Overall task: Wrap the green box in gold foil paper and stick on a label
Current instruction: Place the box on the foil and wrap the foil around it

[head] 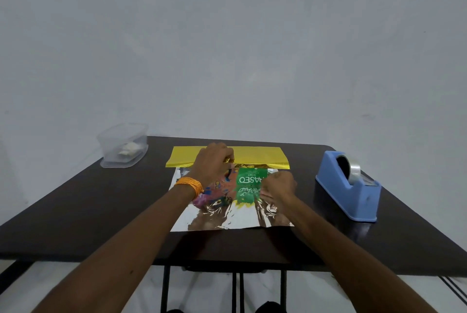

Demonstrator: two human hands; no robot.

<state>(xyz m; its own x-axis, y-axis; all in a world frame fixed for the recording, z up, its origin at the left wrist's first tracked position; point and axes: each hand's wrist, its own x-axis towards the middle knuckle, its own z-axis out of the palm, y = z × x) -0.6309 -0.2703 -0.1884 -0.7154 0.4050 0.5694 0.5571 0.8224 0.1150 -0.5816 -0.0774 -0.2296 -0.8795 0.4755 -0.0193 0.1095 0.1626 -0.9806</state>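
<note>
The green box [251, 179] lies flat in the middle of the foil paper [227, 219], whose silver inner side faces up. The paper's far edge [255, 154] is folded toward me and shows its gold side. My left hand [213, 165], with an orange band at the wrist, lies over the box's left part and pinches the edge of the gold flap. My right hand [279, 185] has its fingers curled on the box's right end; what they grip is hidden. The box's left half is covered by my left hand and colourful reflections.
A blue tape dispenser [350, 186] with a roll of clear tape stands at the right of the dark table [101, 211]. A clear plastic container [123, 146] holding something white sits at the far left corner. A pale wall rises behind the table.
</note>
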